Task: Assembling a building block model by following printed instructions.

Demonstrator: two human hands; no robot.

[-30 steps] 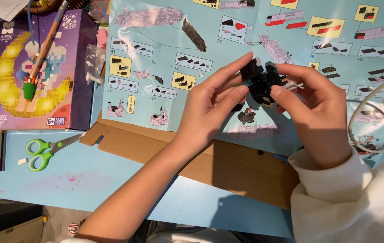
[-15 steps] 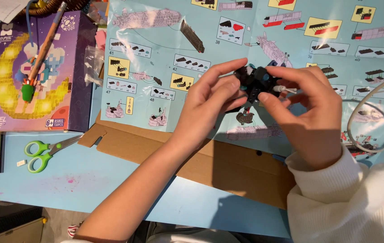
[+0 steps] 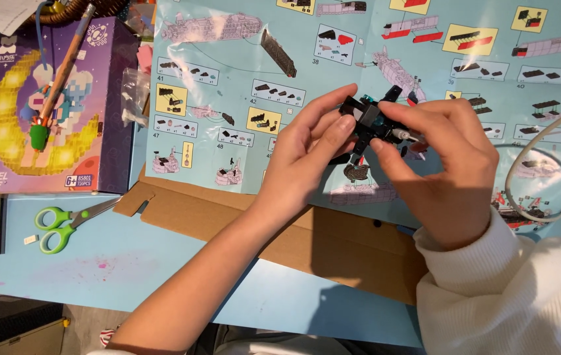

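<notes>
Both hands pinch the small black brick model (image 3: 371, 125) over the instruction sheet (image 3: 241, 85): left hand (image 3: 307, 154) steadies, right hand (image 3: 448, 174) grips; mid-assembly, next piece needs aligned press

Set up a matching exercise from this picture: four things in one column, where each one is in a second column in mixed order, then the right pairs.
Things:
1. green-handled scissors
2. small black brick assembly
3. purple building-set box
4. flattened brown cardboard

Places:
A. held between the left hand and the right hand, above the instruction sheet
B. at the far left, with a pencil lying across it
C. partly under the instruction sheet's near edge
D. on the blue table, in front of the box

Pairs: 1-D, 2-A, 3-B, 4-C
</notes>
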